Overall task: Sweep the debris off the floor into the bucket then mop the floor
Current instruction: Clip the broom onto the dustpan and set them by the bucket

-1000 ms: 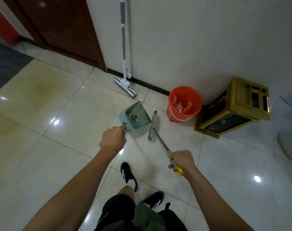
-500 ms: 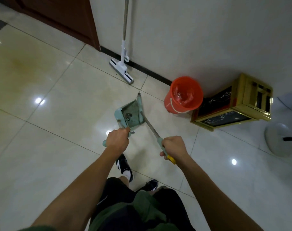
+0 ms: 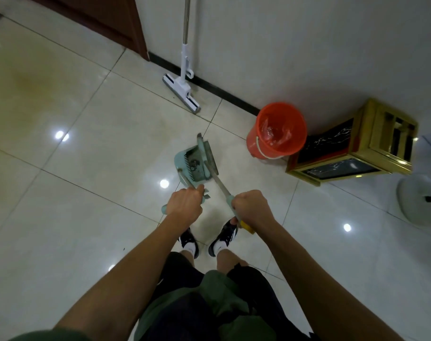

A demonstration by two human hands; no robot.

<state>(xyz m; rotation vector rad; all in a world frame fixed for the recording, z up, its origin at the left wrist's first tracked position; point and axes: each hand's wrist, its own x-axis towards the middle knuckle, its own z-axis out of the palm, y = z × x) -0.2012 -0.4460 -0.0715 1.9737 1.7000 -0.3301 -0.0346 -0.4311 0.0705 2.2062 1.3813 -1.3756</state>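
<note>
My left hand (image 3: 184, 202) grips the handle of a pale green dustpan (image 3: 187, 161) that stands on the tiled floor in front of my feet, with dark debris inside it. My right hand (image 3: 251, 205) grips the green, yellow-tipped handle of a broom (image 3: 221, 184). The broom head (image 3: 206, 153) lies across the dustpan's mouth. An orange bucket (image 3: 255, 141) lined with a clear bag stands to the right by the wall. A white flat mop (image 3: 182, 91) leans against the wall behind the dustpan.
A gold-framed cabinet with dark panels (image 3: 357, 148) lies right of the bucket. A fan base (image 3: 421, 201) sits at the right edge. A dark wooden door (image 3: 106, 18) is at the upper left. My two black shoes (image 3: 207, 238) stand just behind the dustpan.
The broom head has swung left from beside the dustpan onto its mouth. My hands have come closer together, and my feet now stand side by side.
</note>
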